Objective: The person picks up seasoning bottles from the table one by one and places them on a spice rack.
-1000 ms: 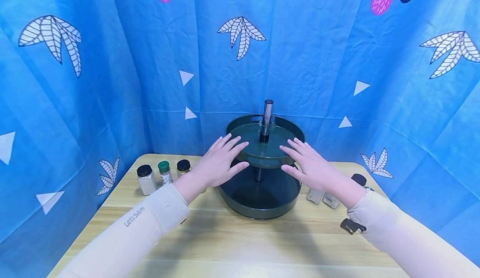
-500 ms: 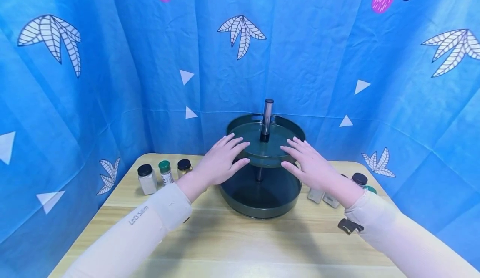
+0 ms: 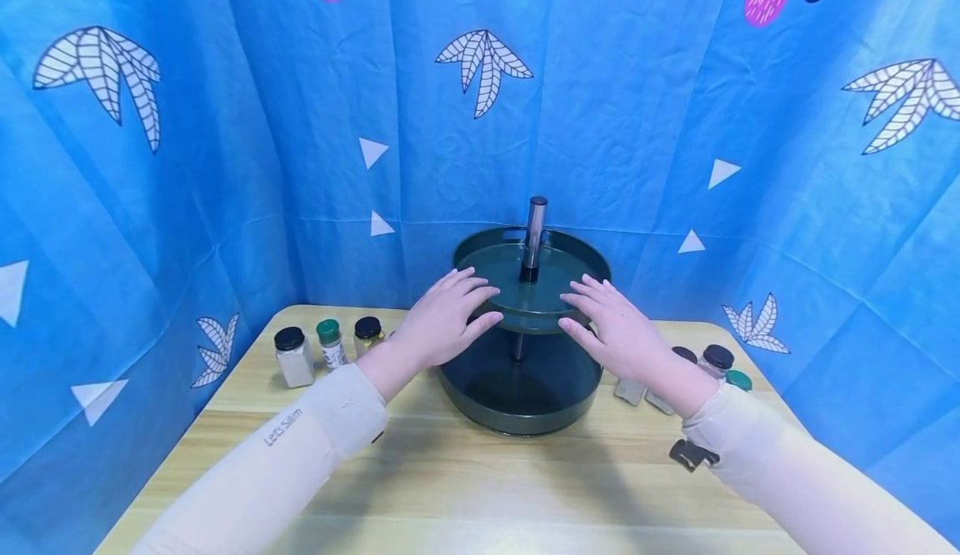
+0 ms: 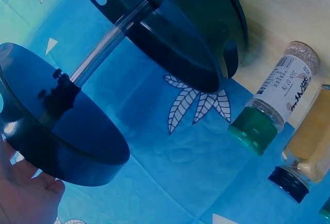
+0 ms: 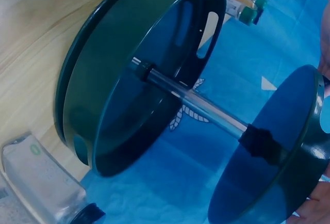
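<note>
A dark green two-tier round rack stands on the table, its metal post [image 3: 535,234] rising through the upper tray [image 3: 543,292]. Below is the wider lower tray [image 3: 517,423]. My left hand [image 3: 444,322] is at the left side of the upper tray, fingers spread and fairly straight, thumb apart. Opposite it, my right hand [image 3: 621,334] lies at the right side in the same way. Both wrist views show fingers by the upper tray's outer wall; whether they press on it I cannot tell. Neither hand grips anything. Both trays hold nothing that I can see.
Left of the rack stand a black-capped jar [image 3: 295,359], a green-capped shaker [image 3: 331,345] and another black-capped jar [image 3: 367,334]. Several more jars [image 3: 717,359] stand at the right, partly behind my right forearm. A blue curtain [image 3: 480,163] encloses the table [image 3: 480,488].
Both hands stay at the upper tray with only slight shifts. My left forearm has drifted a little right and my right forearm a little left, uncovering more of the jars on the right.
</note>
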A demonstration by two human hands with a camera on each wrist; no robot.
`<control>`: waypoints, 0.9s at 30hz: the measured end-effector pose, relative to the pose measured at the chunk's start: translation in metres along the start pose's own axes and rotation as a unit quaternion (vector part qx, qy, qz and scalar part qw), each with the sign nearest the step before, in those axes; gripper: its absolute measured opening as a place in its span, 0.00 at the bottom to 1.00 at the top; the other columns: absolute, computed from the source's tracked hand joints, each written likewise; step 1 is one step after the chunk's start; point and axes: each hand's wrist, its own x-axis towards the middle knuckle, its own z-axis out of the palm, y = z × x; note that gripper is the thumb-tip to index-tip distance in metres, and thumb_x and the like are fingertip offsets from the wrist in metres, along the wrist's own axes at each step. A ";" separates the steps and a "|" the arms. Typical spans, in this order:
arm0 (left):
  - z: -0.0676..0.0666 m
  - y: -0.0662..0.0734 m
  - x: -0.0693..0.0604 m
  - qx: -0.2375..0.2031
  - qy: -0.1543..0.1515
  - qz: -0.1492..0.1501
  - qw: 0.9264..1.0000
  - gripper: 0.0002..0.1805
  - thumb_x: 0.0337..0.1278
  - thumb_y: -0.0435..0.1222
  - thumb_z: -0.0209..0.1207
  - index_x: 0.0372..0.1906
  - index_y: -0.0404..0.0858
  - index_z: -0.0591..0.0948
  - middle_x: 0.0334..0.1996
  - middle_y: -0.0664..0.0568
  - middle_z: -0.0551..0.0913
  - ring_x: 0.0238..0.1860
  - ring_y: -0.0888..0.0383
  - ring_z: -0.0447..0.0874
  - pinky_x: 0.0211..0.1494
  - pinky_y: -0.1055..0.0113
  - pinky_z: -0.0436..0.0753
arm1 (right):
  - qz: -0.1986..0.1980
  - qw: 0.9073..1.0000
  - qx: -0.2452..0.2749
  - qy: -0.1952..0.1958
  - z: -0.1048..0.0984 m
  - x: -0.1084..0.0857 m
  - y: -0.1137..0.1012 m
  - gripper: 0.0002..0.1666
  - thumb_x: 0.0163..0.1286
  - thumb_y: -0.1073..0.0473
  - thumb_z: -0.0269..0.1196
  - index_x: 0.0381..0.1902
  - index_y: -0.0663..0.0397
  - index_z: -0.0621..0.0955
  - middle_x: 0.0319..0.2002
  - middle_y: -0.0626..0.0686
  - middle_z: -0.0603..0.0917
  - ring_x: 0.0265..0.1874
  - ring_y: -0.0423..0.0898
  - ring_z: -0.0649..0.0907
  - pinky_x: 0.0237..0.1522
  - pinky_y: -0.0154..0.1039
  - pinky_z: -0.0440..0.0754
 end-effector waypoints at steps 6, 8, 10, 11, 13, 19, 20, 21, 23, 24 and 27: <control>0.001 0.001 0.001 0.000 0.009 0.005 1.000 0.30 0.73 0.59 0.47 0.67 0.47 0.76 0.68 0.50 0.75 0.76 0.50 0.60 0.79 0.54 0.50 | 0.002 1.000 -0.002 0.013 0.002 0.000 -0.001 0.34 0.75 0.40 0.57 0.68 0.57 0.75 0.72 0.60 0.70 0.76 0.58 0.60 0.75 0.59 0.52; 0.001 0.001 0.001 -0.002 0.012 0.008 1.000 0.29 0.73 0.59 0.47 0.67 0.47 0.77 0.67 0.50 0.76 0.75 0.50 0.61 0.79 0.54 0.50 | 0.003 1.000 -0.002 0.017 0.003 0.000 -0.001 0.33 0.75 0.41 0.58 0.68 0.57 0.75 0.71 0.60 0.70 0.76 0.58 0.60 0.75 0.59 0.52; 0.001 0.001 0.002 -0.004 0.017 0.010 1.000 0.29 0.73 0.58 0.48 0.66 0.46 0.78 0.66 0.50 0.77 0.75 0.50 0.61 0.79 0.53 0.51 | 0.003 1.000 0.000 0.020 0.003 0.000 -0.001 0.33 0.75 0.42 0.59 0.68 0.57 0.75 0.71 0.60 0.70 0.76 0.58 0.60 0.75 0.60 0.53; 0.001 0.001 0.002 -0.003 0.019 0.010 1.000 0.28 0.73 0.58 0.48 0.65 0.46 0.78 0.65 0.50 0.77 0.75 0.50 0.62 0.79 0.53 0.51 | 0.003 1.000 0.000 0.022 0.003 0.000 -0.002 0.33 0.75 0.42 0.59 0.67 0.57 0.75 0.71 0.60 0.71 0.75 0.58 0.61 0.75 0.60 0.53; 0.001 0.001 0.002 -0.004 0.025 0.012 1.000 0.28 0.73 0.58 0.49 0.65 0.46 0.79 0.65 0.50 0.78 0.74 0.50 0.63 0.79 0.53 0.53 | 0.002 1.000 0.001 0.027 0.003 0.001 -0.002 0.32 0.74 0.42 0.60 0.67 0.57 0.76 0.70 0.60 0.71 0.75 0.57 0.61 0.75 0.59 0.53; 0.002 0.001 0.003 -0.002 0.034 0.014 0.999 0.27 0.73 0.57 0.50 0.64 0.46 0.79 0.63 0.51 0.79 0.73 0.50 0.64 0.78 0.51 0.56 | 0.004 0.999 0.005 0.040 0.004 0.001 -0.005 0.31 0.73 0.44 0.61 0.66 0.56 0.77 0.69 0.59 0.73 0.75 0.56 0.63 0.75 0.59 0.55; 0.001 0.002 0.003 -0.002 0.034 0.014 0.999 0.27 0.73 0.57 0.50 0.64 0.46 0.79 0.63 0.51 0.79 0.73 0.51 0.64 0.78 0.51 0.56 | 0.004 0.999 0.005 0.042 0.004 0.001 -0.005 0.31 0.73 0.44 0.61 0.66 0.56 0.77 0.69 0.59 0.73 0.75 0.56 0.63 0.75 0.59 0.55; 0.001 0.002 0.003 -0.003 0.035 0.014 0.999 0.27 0.73 0.57 0.50 0.64 0.46 0.79 0.63 0.51 0.79 0.73 0.50 0.65 0.78 0.51 0.56 | 0.005 0.999 0.006 0.044 0.005 0.001 -0.005 0.31 0.73 0.44 0.61 0.66 0.56 0.78 0.69 0.59 0.73 0.75 0.56 0.63 0.75 0.59 0.55; 0.001 0.003 0.003 -0.004 0.035 0.014 0.999 0.27 0.73 0.57 0.50 0.64 0.46 0.80 0.63 0.51 0.79 0.73 0.51 0.65 0.78 0.51 0.56 | 0.007 0.999 0.007 0.047 0.005 0.000 -0.005 0.31 0.73 0.44 0.62 0.66 0.56 0.78 0.69 0.59 0.73 0.75 0.56 0.63 0.75 0.59 0.55; 0.001 0.003 0.003 -0.004 0.035 0.014 0.999 0.26 0.73 0.56 0.51 0.64 0.45 0.80 0.63 0.51 0.79 0.73 0.51 0.65 0.78 0.51 0.56 | 0.007 0.999 0.007 0.048 0.005 0.000 -0.005 0.31 0.73 0.44 0.62 0.66 0.56 0.78 0.69 0.59 0.73 0.75 0.56 0.63 0.75 0.59 0.55; 0.001 0.004 0.003 -0.003 0.038 0.015 0.999 0.26 0.73 0.55 0.51 0.63 0.45 0.80 0.63 0.51 0.80 0.73 0.51 0.65 0.78 0.52 0.56 | 0.007 0.999 0.009 0.052 0.006 0.000 -0.005 0.30 0.73 0.45 0.62 0.65 0.56 0.78 0.69 0.59 0.74 0.75 0.56 0.63 0.75 0.59 0.55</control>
